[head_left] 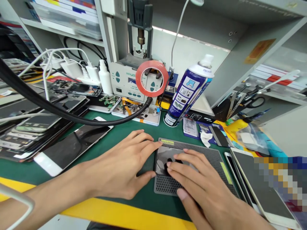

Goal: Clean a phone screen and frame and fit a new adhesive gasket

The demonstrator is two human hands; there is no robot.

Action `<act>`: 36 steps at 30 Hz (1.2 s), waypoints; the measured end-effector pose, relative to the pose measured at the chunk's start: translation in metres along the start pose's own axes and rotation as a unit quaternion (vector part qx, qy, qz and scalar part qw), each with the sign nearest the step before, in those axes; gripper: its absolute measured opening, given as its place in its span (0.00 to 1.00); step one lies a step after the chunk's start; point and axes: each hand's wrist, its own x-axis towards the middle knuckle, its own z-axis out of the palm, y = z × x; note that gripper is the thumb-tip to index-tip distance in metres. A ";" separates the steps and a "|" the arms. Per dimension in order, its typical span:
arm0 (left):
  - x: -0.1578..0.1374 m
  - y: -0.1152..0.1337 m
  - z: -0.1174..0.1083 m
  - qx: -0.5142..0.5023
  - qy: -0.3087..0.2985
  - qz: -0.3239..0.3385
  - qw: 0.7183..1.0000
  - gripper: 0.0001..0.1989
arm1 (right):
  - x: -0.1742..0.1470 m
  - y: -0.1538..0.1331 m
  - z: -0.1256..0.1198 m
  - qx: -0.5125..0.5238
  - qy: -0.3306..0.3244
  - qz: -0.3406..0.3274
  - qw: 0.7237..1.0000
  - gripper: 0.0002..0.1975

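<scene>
A smartphone (165,157) with a dark, glossy face lies flat on a grey honeycomb-patterned mat (165,187). My left hand (124,163) is at the phone's left end, its index fingertip by the upper corner and its thumb by the lower one; those fingers are spread apart. Over the phone's right part rests my right hand (201,179), with fingers stretched out flat on the glass and the thumb lower on the mat. This hand hides the phone's right end. Neither hand is wrapped round anything.
Behind the mat stands a blue spray can (189,89). A soldering station (127,80) with a red tape roll (152,78) sits at the back. A black cable (96,121) arches across the left. Phones (76,143) lie left; more phones (259,182) lean at right.
</scene>
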 end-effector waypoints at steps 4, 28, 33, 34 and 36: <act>-0.001 0.001 -0.001 -0.003 0.005 0.002 1.000 0.31 | -0.001 0.005 -0.004 0.009 0.018 0.003 1.000 0.19; -0.001 0.000 -0.001 0.003 0.014 0.007 1.000 0.29 | 0.008 -0.003 0.004 0.000 0.012 0.008 1.000 0.19; 0.000 -0.001 0.000 0.006 0.009 0.017 1.000 0.27 | 0.013 -0.007 0.006 -0.014 -0.034 0.003 0.999 0.17; 0.000 -0.001 0.000 0.004 0.007 0.019 1.000 0.26 | 0.014 -0.009 0.007 -0.015 -0.043 0.003 0.999 0.17; 0.001 -0.001 0.000 0.001 0.002 0.021 1.000 0.26 | 0.017 -0.010 0.008 -0.015 -0.053 0.003 0.998 0.18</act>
